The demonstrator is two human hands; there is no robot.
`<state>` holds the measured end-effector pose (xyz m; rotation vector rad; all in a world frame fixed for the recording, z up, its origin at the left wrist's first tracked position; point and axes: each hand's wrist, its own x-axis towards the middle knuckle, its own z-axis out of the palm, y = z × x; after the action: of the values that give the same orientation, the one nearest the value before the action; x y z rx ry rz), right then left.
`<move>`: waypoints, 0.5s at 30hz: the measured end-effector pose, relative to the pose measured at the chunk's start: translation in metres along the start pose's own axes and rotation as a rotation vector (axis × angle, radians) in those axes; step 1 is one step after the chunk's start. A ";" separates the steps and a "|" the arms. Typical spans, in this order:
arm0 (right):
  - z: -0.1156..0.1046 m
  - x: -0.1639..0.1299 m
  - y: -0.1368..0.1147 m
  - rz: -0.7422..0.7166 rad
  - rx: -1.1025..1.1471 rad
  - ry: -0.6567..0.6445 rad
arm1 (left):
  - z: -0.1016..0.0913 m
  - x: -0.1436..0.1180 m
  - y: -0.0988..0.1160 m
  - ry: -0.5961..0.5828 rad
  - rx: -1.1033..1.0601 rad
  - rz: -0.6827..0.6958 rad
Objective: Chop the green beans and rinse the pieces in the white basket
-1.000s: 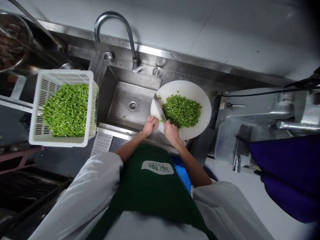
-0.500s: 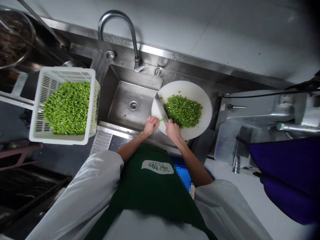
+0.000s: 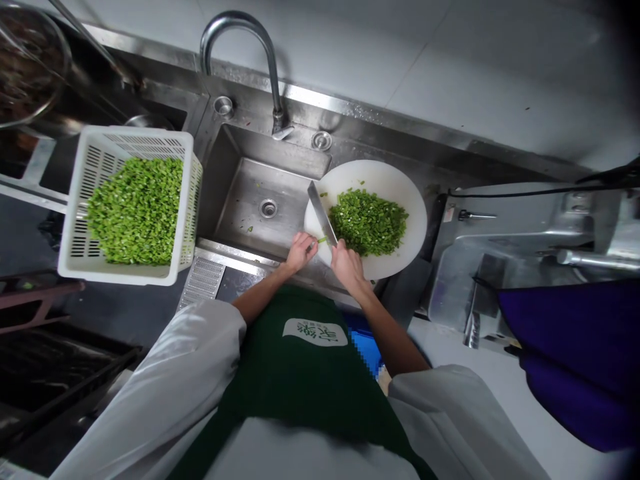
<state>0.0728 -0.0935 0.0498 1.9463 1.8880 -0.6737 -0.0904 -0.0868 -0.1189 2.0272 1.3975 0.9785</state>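
Note:
A round white cutting board [image 3: 385, 179] lies over the right edge of a steel sink [image 3: 250, 193], with a pile of chopped green vegetable [image 3: 369, 221] on it. My right hand [image 3: 346, 261] grips the handle of a cleaver [image 3: 320, 210], whose blade stands at the pile's left side. My left hand [image 3: 301, 250] pinches a short green stalk [image 3: 321, 239] against the board just left of the blade.
A white slotted basket [image 3: 80, 230] heaped with chopped greens sits left of the sink. A curved tap [image 3: 240, 33] rises behind the sink. A steel machine [image 3: 505, 240] stands at right, with purple cloth [image 3: 575, 353] beside it. A dark bowl [image 3: 25, 67] is at far left.
The cleaver blade has tipped more upright and edged along the stalk. The left hand holds the shortening stalk in much the same place.

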 end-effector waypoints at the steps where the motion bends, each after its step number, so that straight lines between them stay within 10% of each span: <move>1: 0.001 0.000 -0.001 -0.003 -0.001 -0.011 | 0.001 0.000 0.000 -0.007 0.003 0.006; 15: 0.007 0.000 -0.004 -0.035 -0.043 -0.038 | 0.005 -0.005 -0.002 0.038 0.002 0.077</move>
<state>0.0678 -0.0970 0.0448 1.8648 1.9020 -0.6703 -0.0886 -0.0905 -0.1243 2.0882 1.3491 1.0542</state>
